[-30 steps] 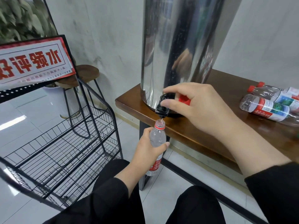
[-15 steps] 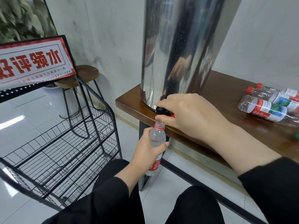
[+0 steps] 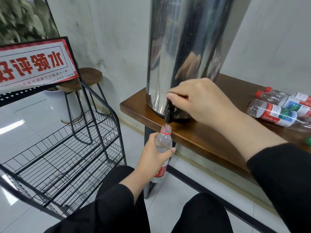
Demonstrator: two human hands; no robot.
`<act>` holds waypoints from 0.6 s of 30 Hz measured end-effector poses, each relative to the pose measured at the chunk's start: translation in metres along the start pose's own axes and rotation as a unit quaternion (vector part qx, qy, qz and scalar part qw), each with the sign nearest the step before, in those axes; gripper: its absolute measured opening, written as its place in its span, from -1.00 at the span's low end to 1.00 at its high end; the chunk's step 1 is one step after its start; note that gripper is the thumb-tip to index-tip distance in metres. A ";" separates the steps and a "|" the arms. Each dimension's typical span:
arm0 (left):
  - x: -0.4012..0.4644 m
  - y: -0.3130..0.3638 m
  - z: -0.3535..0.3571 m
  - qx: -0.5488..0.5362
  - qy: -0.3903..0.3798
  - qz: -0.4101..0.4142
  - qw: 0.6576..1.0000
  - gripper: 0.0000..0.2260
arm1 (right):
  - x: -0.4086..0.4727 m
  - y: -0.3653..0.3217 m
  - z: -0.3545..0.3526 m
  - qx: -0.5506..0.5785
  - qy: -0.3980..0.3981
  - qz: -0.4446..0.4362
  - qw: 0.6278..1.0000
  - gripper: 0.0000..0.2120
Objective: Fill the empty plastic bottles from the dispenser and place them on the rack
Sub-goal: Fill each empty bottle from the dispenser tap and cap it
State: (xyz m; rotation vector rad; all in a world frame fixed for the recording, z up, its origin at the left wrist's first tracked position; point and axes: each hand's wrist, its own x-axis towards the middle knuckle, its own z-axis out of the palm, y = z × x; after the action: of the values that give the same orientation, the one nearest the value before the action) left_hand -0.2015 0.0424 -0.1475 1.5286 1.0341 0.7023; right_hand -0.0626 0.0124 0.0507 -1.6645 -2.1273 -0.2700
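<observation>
From the head camera, the left hand [image 3: 154, 153] has its fingers [image 3: 170, 151] wrapped around a clear plastic bottle with a red label [image 3: 163, 145], held upright with its open mouth directly under the black tap [image 3: 169, 113] of the tall shiny steel dispenser [image 3: 190, 47]. The right hand [image 3: 203, 101] rests on top of the tap, fingers curled round its red lever [image 3: 186, 97]. The dispenser stands on a dark brown wooden table [image 3: 202, 138], where several empty clear bottles with red caps [image 3: 276, 108] lie on their sides at the right. A black wire rack [image 3: 64, 148] stands at the left, near the table.
</observation>
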 end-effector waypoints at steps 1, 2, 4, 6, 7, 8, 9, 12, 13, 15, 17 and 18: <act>0.000 0.000 0.000 0.000 0.000 -0.002 1.000 -0.33 | 0.003 0.002 -0.002 0.026 -0.009 0.035 0.999 -0.63; 0.000 0.000 0.000 0.003 -0.001 -0.005 1.000 -0.31 | 0.005 0.004 -0.004 0.050 -0.017 0.064 0.997 -0.65; -0.001 0.001 -0.001 0.009 -0.004 -0.006 1.000 -0.37 | 0.006 0.005 -0.005 0.081 -0.028 0.092 0.992 -0.68; -0.001 0.000 -0.001 0.007 -0.005 -0.004 1.000 -0.43 | 0.003 0.005 -0.003 0.100 -0.035 0.102 0.989 -0.68; -0.001 0.000 -0.002 0.006 -0.004 -0.003 1.000 -0.44 | 0.001 0.006 -0.002 0.110 -0.027 0.111 0.987 -0.66; -0.001 0.001 -0.002 0.005 -0.004 -0.001 1.000 -0.44 | -0.001 0.008 -0.001 0.122 -0.007 0.124 0.985 -0.64; -0.001 0.001 -0.002 0.004 -0.005 0.000 1.000 -0.45 | -0.003 0.012 0.000 0.134 0.021 0.139 0.981 -0.63; -0.002 0.003 -0.002 -0.003 -0.005 -0.002 1.000 -0.44 | -0.012 0.025 -0.001 0.149 0.061 0.187 0.969 -0.65; -0.002 0.003 -0.001 -0.007 -0.003 -0.002 1.000 -0.42 | -0.016 0.029 -0.002 0.147 0.050 0.198 0.968 -0.69; -0.003 0.004 -0.001 -0.013 -0.004 -0.001 1.000 -0.36 | -0.026 0.038 -0.004 0.138 0.013 0.212 0.967 -0.70; -0.003 0.004 -0.001 -0.020 -0.005 -0.001 1.000 -0.33 | -0.038 0.045 -0.005 0.131 -0.022 0.221 0.966 -0.69; -0.003 0.004 -0.001 -0.021 -0.005 0.000 1.000 -0.33 | -0.046 0.047 -0.004 0.128 -0.032 0.224 0.966 -0.71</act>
State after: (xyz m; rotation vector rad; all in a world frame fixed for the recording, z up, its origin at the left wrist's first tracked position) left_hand -0.2025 0.0396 -0.1432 1.4931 1.0064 0.7114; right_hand -0.0074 -0.0168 0.0296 -1.9492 -1.6758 0.1897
